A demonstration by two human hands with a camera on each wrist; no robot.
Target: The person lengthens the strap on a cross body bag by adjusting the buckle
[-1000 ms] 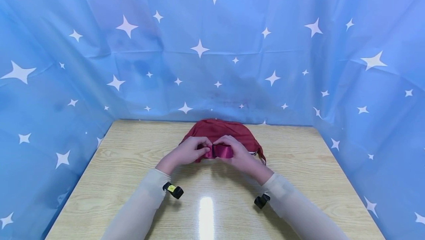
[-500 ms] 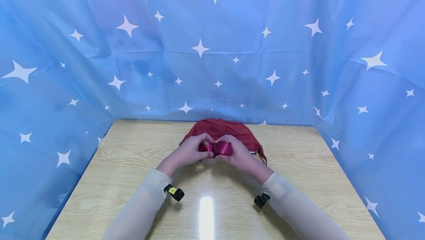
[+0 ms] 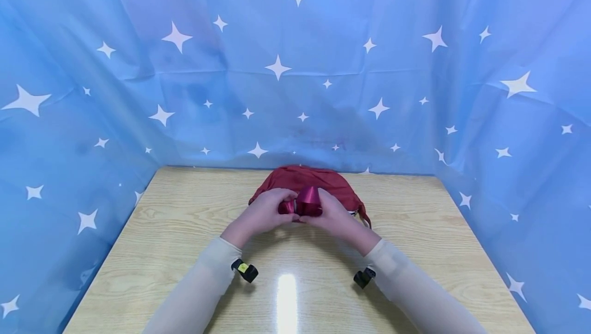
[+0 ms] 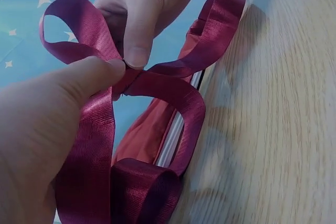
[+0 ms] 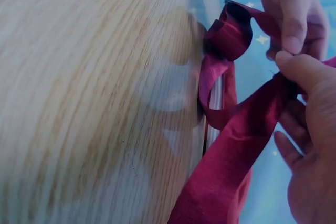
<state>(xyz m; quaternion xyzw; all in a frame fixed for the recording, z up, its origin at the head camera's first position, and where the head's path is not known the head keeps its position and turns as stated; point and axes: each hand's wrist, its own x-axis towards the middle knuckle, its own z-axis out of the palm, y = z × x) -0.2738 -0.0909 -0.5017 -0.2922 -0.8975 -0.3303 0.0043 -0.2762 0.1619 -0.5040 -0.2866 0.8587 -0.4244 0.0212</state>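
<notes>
In the head view, my left hand (image 3: 263,213) and right hand (image 3: 336,216) meet in front of a red fabric bag (image 3: 318,177) at the back of the table. Between them they pinch a shiny dark-red webbing strap (image 3: 308,199). The left wrist view shows both thumbs pressing side by side on a gathered spot where the strap (image 4: 89,156) crosses itself. Loops stand out on either side of that spot. A broad length of the strap (image 5: 226,150) hangs from the right hand's grip in the right wrist view. Most fingertips are hidden behind the webbing.
The bag's pale zipper (image 4: 170,140) runs along its near edge, and a short fabric loop (image 3: 365,217) sticks out at its right end. A light wood table (image 3: 184,221) lies beneath. Blue star-printed cloth (image 3: 277,108) encloses the back and sides.
The strap's right-hand part has tipped upward and stands higher between my hands. My left hand has shifted slightly right, closer to the right hand. The bag stays in place.
</notes>
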